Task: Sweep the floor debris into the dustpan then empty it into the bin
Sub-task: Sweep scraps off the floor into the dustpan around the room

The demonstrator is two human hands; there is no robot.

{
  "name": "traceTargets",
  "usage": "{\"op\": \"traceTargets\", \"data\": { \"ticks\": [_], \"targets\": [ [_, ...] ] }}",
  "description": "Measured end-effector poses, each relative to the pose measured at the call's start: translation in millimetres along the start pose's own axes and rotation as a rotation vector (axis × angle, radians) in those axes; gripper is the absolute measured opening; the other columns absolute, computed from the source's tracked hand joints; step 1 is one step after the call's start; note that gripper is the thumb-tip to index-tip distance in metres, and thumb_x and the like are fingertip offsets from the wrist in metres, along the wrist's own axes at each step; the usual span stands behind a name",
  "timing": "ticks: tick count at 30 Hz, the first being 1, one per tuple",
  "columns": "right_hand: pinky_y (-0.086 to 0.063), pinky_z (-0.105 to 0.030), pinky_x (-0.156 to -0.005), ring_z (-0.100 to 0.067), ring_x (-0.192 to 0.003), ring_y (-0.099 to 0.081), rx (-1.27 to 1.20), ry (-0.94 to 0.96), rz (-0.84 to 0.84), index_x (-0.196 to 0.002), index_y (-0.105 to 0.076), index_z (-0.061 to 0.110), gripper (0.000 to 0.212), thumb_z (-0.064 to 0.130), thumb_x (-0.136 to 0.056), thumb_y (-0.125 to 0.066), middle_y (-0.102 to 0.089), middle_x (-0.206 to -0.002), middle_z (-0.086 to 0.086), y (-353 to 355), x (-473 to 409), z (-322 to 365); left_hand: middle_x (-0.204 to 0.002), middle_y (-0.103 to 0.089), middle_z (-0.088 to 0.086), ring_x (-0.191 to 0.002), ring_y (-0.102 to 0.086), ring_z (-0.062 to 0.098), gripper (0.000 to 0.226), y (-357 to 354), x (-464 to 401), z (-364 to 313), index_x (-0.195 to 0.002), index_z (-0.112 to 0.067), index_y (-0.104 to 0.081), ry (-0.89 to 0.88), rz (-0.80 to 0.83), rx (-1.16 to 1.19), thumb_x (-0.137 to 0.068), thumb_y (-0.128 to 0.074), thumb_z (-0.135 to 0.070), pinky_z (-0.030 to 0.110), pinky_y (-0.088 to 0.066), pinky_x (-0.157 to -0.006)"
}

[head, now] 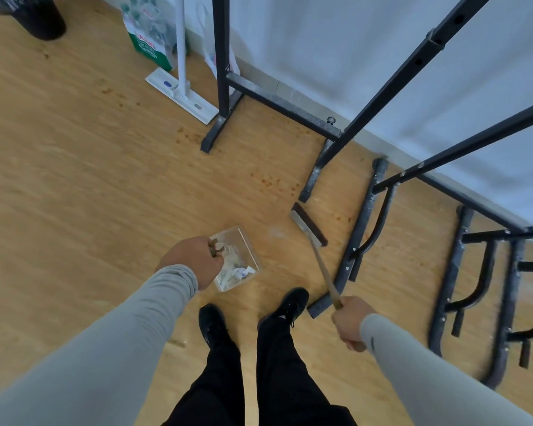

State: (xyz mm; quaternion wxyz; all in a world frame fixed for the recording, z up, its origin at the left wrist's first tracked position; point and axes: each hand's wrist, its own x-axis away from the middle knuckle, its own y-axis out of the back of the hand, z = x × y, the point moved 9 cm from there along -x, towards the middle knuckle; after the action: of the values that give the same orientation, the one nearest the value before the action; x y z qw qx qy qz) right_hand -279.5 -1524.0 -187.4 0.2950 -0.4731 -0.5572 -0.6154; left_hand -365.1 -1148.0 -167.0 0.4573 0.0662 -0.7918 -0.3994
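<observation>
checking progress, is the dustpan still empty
No, the dustpan held by the left hand already has paper scraps and dust in it.

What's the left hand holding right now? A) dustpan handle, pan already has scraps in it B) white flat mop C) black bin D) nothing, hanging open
A: the left hand grips the handle of the clear dustpan, which holds paper scraps and sits on the floor, while the right hand holds the broom stick.

wooden floor [74, 155], white wall [336, 41], black metal racks [382, 87], flat mop [182, 93]
</observation>
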Motion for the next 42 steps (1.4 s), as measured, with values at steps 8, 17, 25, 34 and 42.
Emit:
{"op": "traceTargets", "data": {
  "ticks": [8,17,25,34,42],
  "targets": [
    [-0.03,-0.024,-0.043,-0.016,-0.046,-0.037,-0.118,-0.015,0.311,-0.134,-0.044,0.041,0.048,0.018,-0.093,-0.049,-0.049,-0.065,-0.005,-24.9,75.5,-42.8,-0.085,-0.066,-0.005,-0.076,-0.064,0.019,0.023,-1.1,3.1,-2.4,-0.106,-0.027,-0.066,-0.006,-0.025,0.047,-0.091,-0.056,-0.042,0.033,-0.056,-0.07],
    [-0.031,-0.022,-0.04,-0.016,-0.044,-0.036,-0.284,0.077,0.098,-0.132,-0.053,0.035,0.042,0.012,-0.097,-0.054,-0.05,-0.063,-0.009,59.4,85.8,-44.5,-0.082,-0.062,-0.007,-0.074,-0.063,0.018,0.02,-2.7,9.6,3.1,-0.106,-0.03,-0.063,0.0,-0.015,0.021,-0.092,-0.055,-0.042,0.03,-0.05,-0.065],
    [-0.031,-0.021,-0.04,-0.016,-0.039,-0.035,-0.014,0.083,0.282,-0.136,-0.045,0.025,0.047,0.006,-0.093,-0.044,-0.047,-0.063,-0.008,-20.6,57.2,-1.3,-0.081,-0.063,-0.006,-0.073,-0.062,0.017,0.019,-2.8,8.5,2.6,-0.102,-0.029,-0.064,0.008,-0.021,0.027,-0.091,-0.055,-0.042,0.029,-0.049,-0.063],
    [-0.034,-0.026,-0.039,-0.02,-0.043,-0.042,-0.419,0.055,0.408,-0.111,-0.072,0.01,0.026,-0.005,-0.095,-0.059,-0.049,-0.068,-0.019,47.4,143.3,-39.3,-0.118,-0.067,-0.003,-0.096,-0.064,0.019,0.044,-0.7,39.4,43.5,-0.135,-0.026,-0.059,0.041,0.061,0.119,-0.094,-0.056,-0.041,0.031,-0.053,-0.082],
    [-0.034,-0.022,-0.037,-0.016,-0.036,-0.043,-0.206,0.168,0.149,-0.106,-0.07,-0.005,0.019,0.005,-0.091,-0.064,-0.054,-0.058,-0.015,55.8,183.9,28.7,-0.091,-0.074,-0.002,-0.073,-0.076,0.013,0.027,52.7,114.0,149.1,-0.118,-0.023,-0.062,0.21,-0.067,0.592,-0.091,-0.063,-0.029,0.03,-0.059,-0.072]
  ]
}}
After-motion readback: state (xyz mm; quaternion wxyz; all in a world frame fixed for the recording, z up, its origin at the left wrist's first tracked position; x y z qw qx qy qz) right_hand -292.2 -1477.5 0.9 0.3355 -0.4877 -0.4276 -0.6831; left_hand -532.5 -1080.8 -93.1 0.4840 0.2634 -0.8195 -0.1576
